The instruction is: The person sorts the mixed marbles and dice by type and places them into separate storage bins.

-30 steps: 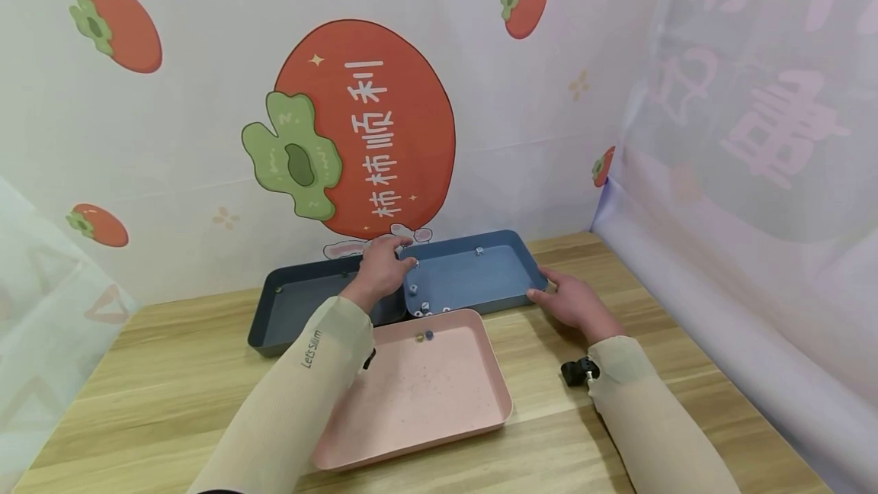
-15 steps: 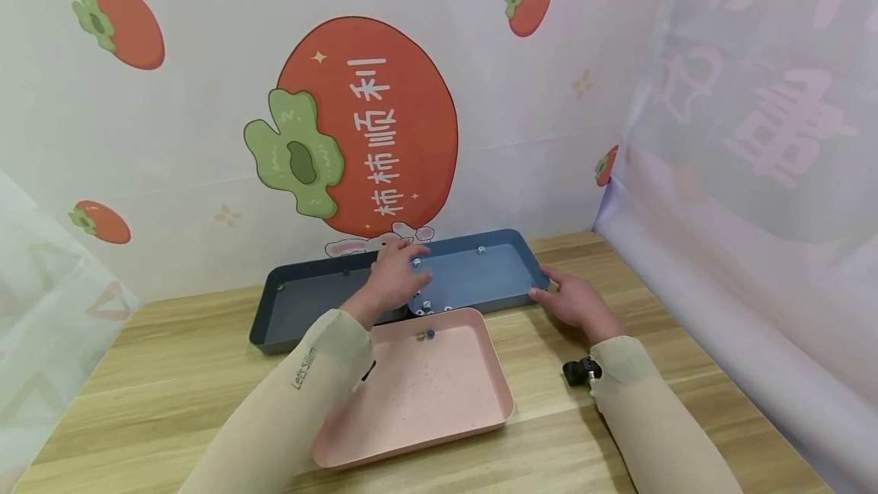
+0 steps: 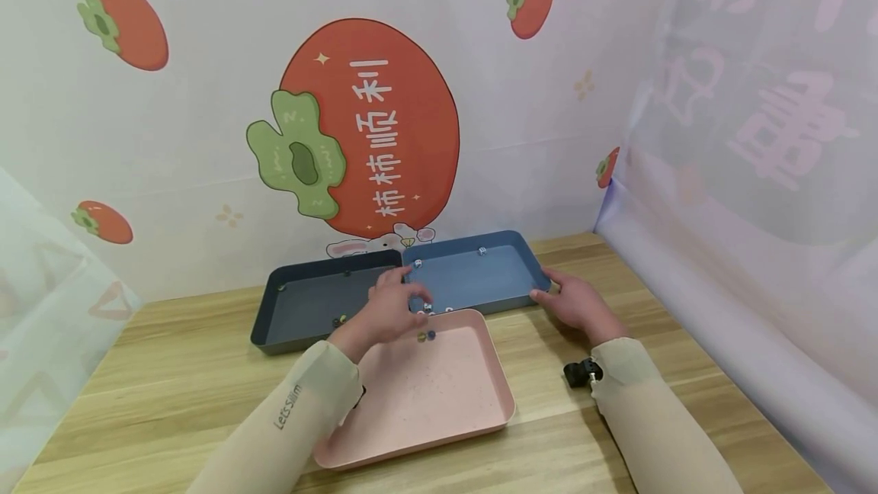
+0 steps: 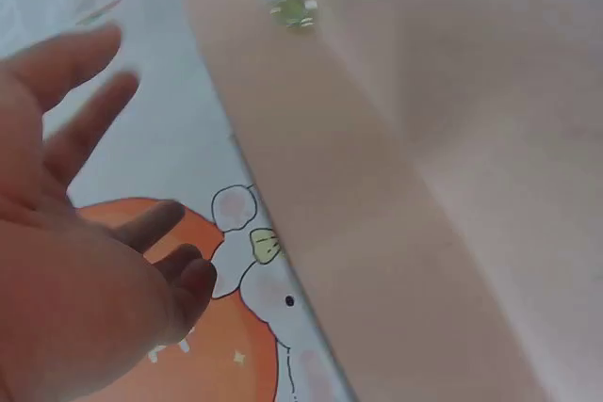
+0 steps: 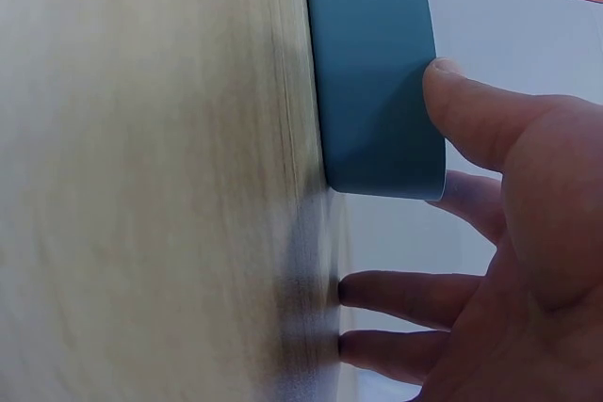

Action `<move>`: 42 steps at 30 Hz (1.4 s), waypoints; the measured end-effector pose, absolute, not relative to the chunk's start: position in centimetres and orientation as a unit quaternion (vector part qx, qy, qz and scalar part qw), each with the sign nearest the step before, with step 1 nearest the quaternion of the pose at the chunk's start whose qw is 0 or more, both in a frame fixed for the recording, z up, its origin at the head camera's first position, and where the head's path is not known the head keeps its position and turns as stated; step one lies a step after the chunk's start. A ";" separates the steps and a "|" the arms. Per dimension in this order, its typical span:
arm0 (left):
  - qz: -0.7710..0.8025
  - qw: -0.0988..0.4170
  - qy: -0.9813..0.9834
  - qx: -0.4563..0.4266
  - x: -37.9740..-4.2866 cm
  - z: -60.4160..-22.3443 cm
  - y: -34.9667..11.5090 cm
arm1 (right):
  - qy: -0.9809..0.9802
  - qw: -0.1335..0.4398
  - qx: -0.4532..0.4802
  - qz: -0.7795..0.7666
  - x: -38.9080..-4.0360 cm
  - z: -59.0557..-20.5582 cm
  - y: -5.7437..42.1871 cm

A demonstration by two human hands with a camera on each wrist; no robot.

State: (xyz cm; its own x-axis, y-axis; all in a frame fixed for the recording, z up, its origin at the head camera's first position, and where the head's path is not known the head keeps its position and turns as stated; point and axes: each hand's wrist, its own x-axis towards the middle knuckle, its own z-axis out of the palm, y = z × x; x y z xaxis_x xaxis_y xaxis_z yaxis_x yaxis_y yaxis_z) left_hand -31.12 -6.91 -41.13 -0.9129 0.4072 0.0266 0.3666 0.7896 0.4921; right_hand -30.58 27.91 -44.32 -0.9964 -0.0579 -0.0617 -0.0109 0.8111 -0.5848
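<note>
My left hand (image 3: 387,312) hovers over the back edge of the pink tray (image 3: 439,402), its fingers loosely spread and holding nothing. Just right of its fingertips, a yellowish marble and a blue marble (image 3: 431,335) lie in that tray; the left wrist view shows the pair beyond my hand (image 4: 104,261). My right hand (image 3: 572,305) holds the near right corner of the blue tray (image 3: 480,292). In the right wrist view, my thumb (image 5: 462,105) touches the tray's rim, with a finger behind the corner. Dice (image 3: 482,251) lie in the blue tray, some partly hidden by its front wall.
A dark grey tray (image 3: 302,311) adjoins the blue one on the left, with a few marbles (image 3: 338,322) inside. All three trays sit on a wooden table (image 3: 165,372). A printed cloth (image 3: 192,136) hangs right behind them.
My left hand has drawn back from the meeting edge of the dark and blue trays to the pink tray's back edge. My right hand stays at the blue tray's corner.
</note>
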 end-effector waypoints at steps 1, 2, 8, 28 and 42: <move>0.233 0.044 0.947 0.217 -30.9 -41.5 -7.0 | 0.951 0.039 -0.019 -0.307 -30.6 -44.3 27.9; 0.216 0.048 0.949 0.226 -30.7 -41.8 -7.0 | 0.951 0.038 -0.020 -0.306 -30.6 -44.3 28.0; 0.197 0.060 0.951 0.231 -30.4 -43.5 -7.6 | 0.952 0.036 -0.023 -0.304 -30.6 -44.4 28.0; 0.149 0.024 0.952 0.266 -30.6 -43.8 -8.0 | 0.954 0.034 -0.025 -0.296 -30.6 -44.4 27.9; 0.081 -0.002 0.945 0.315 -30.4 -43.8 -8.0 | 0.954 0.035 -0.025 -0.298 -30.7 -44.5 28.0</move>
